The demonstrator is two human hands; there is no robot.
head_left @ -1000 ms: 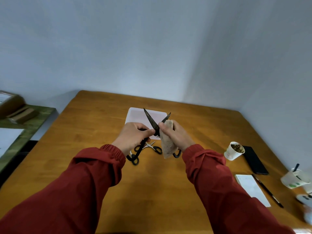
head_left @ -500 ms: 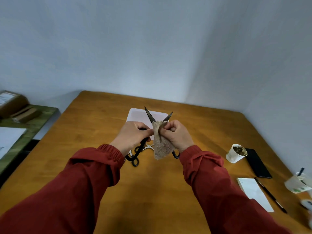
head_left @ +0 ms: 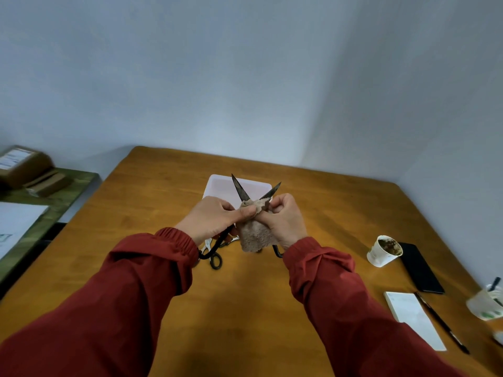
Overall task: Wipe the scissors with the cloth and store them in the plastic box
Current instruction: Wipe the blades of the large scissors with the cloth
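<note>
Dark iron scissors [head_left: 241,189] are held upright above the table with their blades spread in a V. My left hand [head_left: 211,220] grips one handle, its thumb pressing the beige cloth [head_left: 254,232] near the pivot. My right hand [head_left: 283,220] pinches the cloth's top edge around the blade bases; the cloth hangs down between both hands. The white plastic box [head_left: 217,186] lies on the table just behind the blades. Smaller scissors [head_left: 208,244] lie on the table under my left wrist, mostly hidden.
On the wooden table [head_left: 245,308] to the right stand a paper cup [head_left: 382,251], a black phone [head_left: 420,268], a white notepad [head_left: 413,319], a pen [head_left: 442,325] and another cup [head_left: 487,304]. A green side table [head_left: 54,197] with a cardboard parcel [head_left: 23,164] is at left.
The cloth has moved from hanging in my right hand to the base of the blades, where both hands now hold it. The blades have spread wider.
</note>
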